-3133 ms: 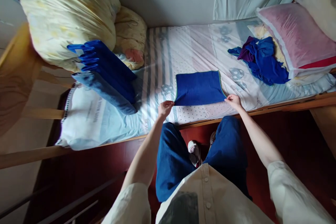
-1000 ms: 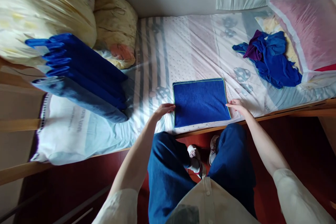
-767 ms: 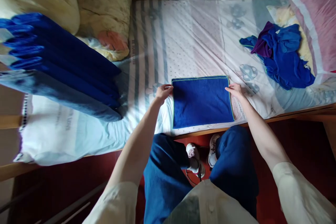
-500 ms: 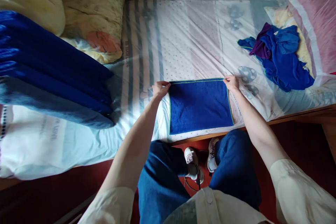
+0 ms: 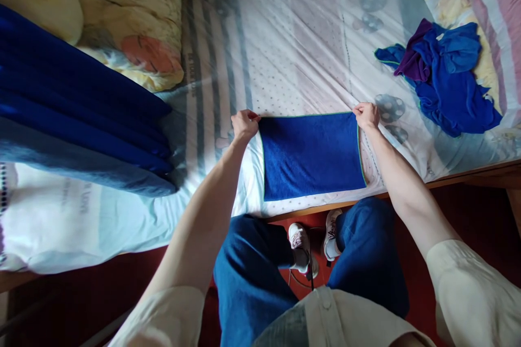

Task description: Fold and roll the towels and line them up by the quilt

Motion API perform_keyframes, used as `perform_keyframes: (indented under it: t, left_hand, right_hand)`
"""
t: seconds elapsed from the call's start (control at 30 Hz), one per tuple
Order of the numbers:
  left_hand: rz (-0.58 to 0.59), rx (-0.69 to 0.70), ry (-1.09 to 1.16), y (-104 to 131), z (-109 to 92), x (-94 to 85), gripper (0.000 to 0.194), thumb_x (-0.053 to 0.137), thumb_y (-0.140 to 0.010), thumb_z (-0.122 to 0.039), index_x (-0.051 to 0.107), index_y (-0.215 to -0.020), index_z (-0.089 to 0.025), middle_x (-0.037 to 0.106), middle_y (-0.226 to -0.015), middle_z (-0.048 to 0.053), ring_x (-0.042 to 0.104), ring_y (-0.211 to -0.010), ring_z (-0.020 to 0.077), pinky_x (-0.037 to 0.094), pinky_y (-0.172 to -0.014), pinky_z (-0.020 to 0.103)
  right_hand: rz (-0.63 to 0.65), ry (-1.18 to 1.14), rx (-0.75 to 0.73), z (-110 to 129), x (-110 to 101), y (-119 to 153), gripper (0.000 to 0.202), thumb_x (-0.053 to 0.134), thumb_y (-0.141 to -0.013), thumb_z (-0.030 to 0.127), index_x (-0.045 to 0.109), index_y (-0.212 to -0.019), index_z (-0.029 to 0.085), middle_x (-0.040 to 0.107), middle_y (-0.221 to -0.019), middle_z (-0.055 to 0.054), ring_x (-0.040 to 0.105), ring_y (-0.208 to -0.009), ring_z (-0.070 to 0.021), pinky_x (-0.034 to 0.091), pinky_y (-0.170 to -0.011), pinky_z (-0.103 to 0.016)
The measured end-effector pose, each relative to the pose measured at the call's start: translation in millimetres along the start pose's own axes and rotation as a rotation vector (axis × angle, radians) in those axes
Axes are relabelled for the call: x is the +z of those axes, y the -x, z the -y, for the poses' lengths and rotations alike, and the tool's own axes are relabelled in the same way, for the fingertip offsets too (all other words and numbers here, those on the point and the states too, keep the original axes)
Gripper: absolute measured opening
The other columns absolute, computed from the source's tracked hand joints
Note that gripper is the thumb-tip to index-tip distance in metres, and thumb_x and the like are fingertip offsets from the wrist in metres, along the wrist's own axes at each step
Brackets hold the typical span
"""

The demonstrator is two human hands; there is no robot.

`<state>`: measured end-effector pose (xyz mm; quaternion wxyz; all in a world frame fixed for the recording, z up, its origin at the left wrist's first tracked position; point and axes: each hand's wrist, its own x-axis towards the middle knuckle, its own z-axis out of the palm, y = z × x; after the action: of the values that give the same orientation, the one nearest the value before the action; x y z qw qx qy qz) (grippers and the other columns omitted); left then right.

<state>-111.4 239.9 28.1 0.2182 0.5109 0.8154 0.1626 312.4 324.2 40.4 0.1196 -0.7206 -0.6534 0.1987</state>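
A blue towel (image 5: 312,157) with thin green edging lies as a flat rectangle along the front edge of the bed. My left hand (image 5: 245,123) pinches its far left corner. At the far right corner, my right hand (image 5: 367,116) is closed on the cloth between thumb and fingers. The far edge runs taut between both hands, and faint creases cross the towel's lower left part.
A crumpled pile of blue and purple cloths (image 5: 448,78) lies at the right, by a pink pillow (image 5: 494,16). Blue fabric (image 5: 77,108) rises at the left before a yellow cushion (image 5: 130,21). The patterned bed sheet (image 5: 277,54) ends at a wooden bed edge (image 5: 317,209).
The towel's far edge now shows one green line where a double line showed before. Both hands stay on the corners, slightly farther apart. The whole view has shifted a little.
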Motion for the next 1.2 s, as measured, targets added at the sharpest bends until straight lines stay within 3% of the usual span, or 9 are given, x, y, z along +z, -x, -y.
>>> perform_keyframes:
  t: [0.1, 0.27, 0.4, 0.53, 0.7, 0.83, 0.97, 1.07, 1.2]
  left_hand:
    - [0.027, -0.067, 0.005, 4.8, -6.1, 0.4, 0.026, 0.064, -0.083, -0.028, 0.075, -0.101, -0.013, 0.075, -0.095, 0.01, 0.07, -0.093, 0.0229, 0.054, -0.101, 0.038]
    - [0.154, 0.044, -0.059, 6.1, -10.1, -2.8, 0.036, 0.068, -0.079, -0.032, 0.075, -0.11, -0.014, 0.075, -0.095, 0.008, 0.069, -0.098, 0.0232, 0.053, -0.102, 0.035]
    - [0.29, 0.053, -0.194, -5.9, -9.9, -6.9, 0.033, 0.07, -0.077, -0.033, 0.075, -0.104, -0.014, 0.072, -0.091, 0.008, 0.069, -0.102, 0.0268, 0.053, -0.101, 0.037]
    - [0.173, 0.056, -0.148, -10.3, -13.9, -5.6, 0.037, 0.067, -0.08, -0.033, 0.071, -0.112, -0.013, 0.073, -0.104, 0.011, 0.066, -0.113, 0.0302, 0.051, -0.107, 0.039]
    - [0.01, 0.035, -0.069, 6.1, -23.0, 0.9, 0.032, 0.062, -0.086, -0.028, 0.069, -0.116, -0.017, 0.071, -0.118, 0.014, 0.063, -0.12, 0.0328, 0.049, -0.109, 0.043]
    - [-0.025, -0.007, -0.054, 13.1, -20.9, 3.6, 0.029, 0.061, -0.086, -0.025, 0.069, -0.113, -0.019, 0.071, -0.113, 0.011, 0.064, -0.117, 0.0313, 0.051, -0.106, 0.044]
    - [-0.033, -0.069, 0.01, 7.6, -12.4, 8.0, 0.027, 0.064, -0.085, -0.027, 0.069, -0.112, -0.021, 0.072, -0.108, 0.009, 0.064, -0.116, 0.0319, 0.051, -0.106, 0.045]
    - [-0.045, -0.096, 0.034, 2.9, -9.1, 10.5, 0.029, 0.064, -0.086, -0.027, 0.069, -0.113, -0.021, 0.072, -0.109, 0.009, 0.064, -0.118, 0.0327, 0.051, -0.107, 0.045]
    - [-0.077, -0.118, 0.009, 8.2, -16.7, 6.9, 0.035, 0.058, -0.091, -0.027, 0.067, -0.124, -0.019, 0.071, -0.119, 0.012, 0.062, -0.124, 0.0341, 0.048, -0.113, 0.049]
  right_hand:
    - [0.024, 0.031, -0.024, 3.0, 1.6, -0.6, 0.015, 0.064, -0.093, 0.028, 0.076, -0.101, 0.025, 0.078, -0.103, -0.006, 0.072, -0.102, -0.0268, 0.056, -0.096, -0.039]
    - [0.105, 0.094, -0.079, 5.7, 7.0, -3.6, 0.025, 0.075, -0.086, 0.024, 0.076, -0.11, 0.018, 0.076, -0.109, -0.01, 0.069, -0.108, -0.0281, 0.052, -0.106, -0.043]
    - [0.187, 0.112, -0.036, 5.9, 5.9, -13.0, 0.022, 0.077, -0.082, 0.022, 0.076, -0.103, 0.019, 0.076, -0.099, -0.008, 0.07, -0.102, -0.0275, 0.054, -0.101, -0.042]
    - [0.139, 0.11, -0.023, 13.1, -1.4, -10.5, 0.015, 0.075, -0.086, 0.021, 0.074, -0.1, 0.02, 0.076, -0.102, -0.008, 0.069, -0.103, -0.0269, 0.053, -0.099, -0.04]
    - [0.058, 0.083, 0.016, 28.8, -5.8, 12.8, 0.018, 0.061, -0.097, 0.013, 0.07, -0.113, 0.015, 0.071, -0.122, -0.014, 0.063, -0.111, -0.0222, 0.046, -0.107, -0.039]
    - [0.016, 0.002, 0.009, 25.2, 0.8, 14.8, 0.02, 0.058, -0.098, 0.012, 0.068, -0.115, 0.016, 0.067, -0.127, -0.015, 0.063, -0.114, -0.0231, 0.047, -0.111, -0.042]
    - [-0.027, -0.096, -0.021, 9.9, 14.3, 0.4, 0.021, 0.056, -0.101, 0.028, 0.068, -0.116, 0.022, 0.07, -0.118, -0.012, 0.067, -0.111, -0.0265, 0.051, -0.111, -0.049]
    - [-0.022, -0.115, -0.003, 3.4, 19.6, -8.2, 0.024, 0.055, -0.1, 0.031, 0.068, -0.117, 0.02, 0.071, -0.112, -0.01, 0.068, -0.109, -0.0254, 0.053, -0.109, -0.046]
    - [-0.02, -0.115, -0.012, 10.5, 10.8, -8.1, 0.026, 0.054, -0.101, 0.026, 0.066, -0.122, 0.017, 0.07, -0.116, -0.011, 0.067, -0.11, -0.0223, 0.049, -0.112, -0.042]
